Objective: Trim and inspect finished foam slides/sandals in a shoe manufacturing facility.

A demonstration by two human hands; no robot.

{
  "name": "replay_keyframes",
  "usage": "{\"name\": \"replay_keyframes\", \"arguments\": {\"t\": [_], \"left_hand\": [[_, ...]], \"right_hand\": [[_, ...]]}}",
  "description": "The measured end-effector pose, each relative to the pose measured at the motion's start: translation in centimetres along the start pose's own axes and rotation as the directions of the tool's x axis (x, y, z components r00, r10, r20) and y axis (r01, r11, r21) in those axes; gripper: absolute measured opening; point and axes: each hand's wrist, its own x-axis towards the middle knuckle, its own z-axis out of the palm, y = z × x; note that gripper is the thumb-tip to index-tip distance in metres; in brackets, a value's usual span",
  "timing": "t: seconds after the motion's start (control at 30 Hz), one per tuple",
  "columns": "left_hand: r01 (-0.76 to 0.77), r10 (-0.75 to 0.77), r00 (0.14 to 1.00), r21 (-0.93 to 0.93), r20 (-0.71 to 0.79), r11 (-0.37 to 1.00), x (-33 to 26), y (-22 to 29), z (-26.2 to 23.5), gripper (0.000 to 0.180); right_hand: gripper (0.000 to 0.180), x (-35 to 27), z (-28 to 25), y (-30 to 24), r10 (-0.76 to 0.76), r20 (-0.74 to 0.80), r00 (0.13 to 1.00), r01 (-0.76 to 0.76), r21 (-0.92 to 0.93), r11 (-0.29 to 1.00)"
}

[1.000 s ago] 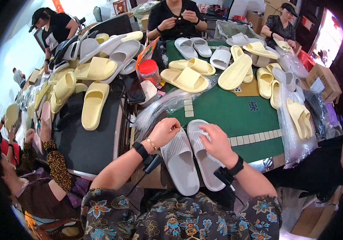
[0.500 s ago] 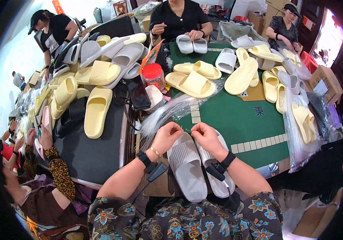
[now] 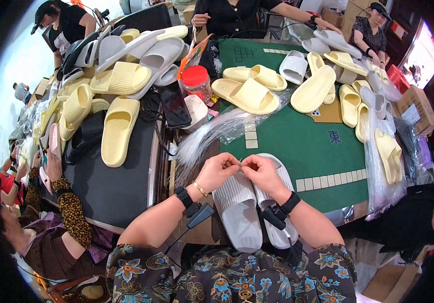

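A pair of grey slippers (image 3: pixel 241 214) lies at the table's near edge, toes away from me and ribbed straps up. Above their toe ends, my left hand (image 3: pixel 219 169) and my right hand (image 3: pixel 261 172) meet fingertip to fingertip. Both are closed in a pinch on a thin strand, of which only a tiny pale bit shows between the fingers. Just beyond my left hand, a bundle of clear plastic strands (image 3: pixel 202 146) spreads over the table edge. A black device is strapped to each of my wrists.
Yellow slippers (image 3: pixel 247 95) and grey ones lie across the green table (image 3: pixel 298 146). More slippers are heaped on the black table (image 3: pixel 126 197) at left. A red-lidded jar (image 3: pixel 195 81), a black phone (image 3: pixel 174 107) and plastic bags (image 3: pixel 381 187) lie around. Several people sit or stand nearby.
My hands have come together until their fingertips touch. The person opposite has let go of the grey slippers, now at the far right, with an arm stretched out toward them.
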Motion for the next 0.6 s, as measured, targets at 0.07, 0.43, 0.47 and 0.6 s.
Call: {"name": "replay_keyframes", "arguments": {"t": [0.07, 0.43, 0.47, 0.6], "left_hand": [[0.017, -0.017, 1.000, 0.003, -0.011, 1.000, 0.0, 0.1, 0.0, 0.012], [-0.007, 0.011, 1.000, 0.122, -0.029, 0.992, -0.5, 1.0, 0.5, 0.013], [-0.017, 0.021, 0.999, 0.126, -0.029, 0.992, -0.5, 1.0, 0.5, 0.013], [-0.046, 0.049, 0.998, 0.118, -0.026, 0.992, -0.5, 0.9, 0.4, 0.013]], "right_hand": [[0.011, 0.1, 0.0, 0.6, -0.006, -0.028, 1.000, 0.007, 0.038, 0.999], [0.007, -0.1, -0.1, 0.3, 0.021, -0.118, 0.993, 0.012, 0.274, 0.962], [0.007, -0.1, -0.1, 0.4, 0.015, -0.125, 0.992, 0.020, 0.271, 0.962], [0.007, 0.0, 0.0, 0.3, 0.003, -0.123, 0.992, 0.028, 0.257, 0.966]]}}
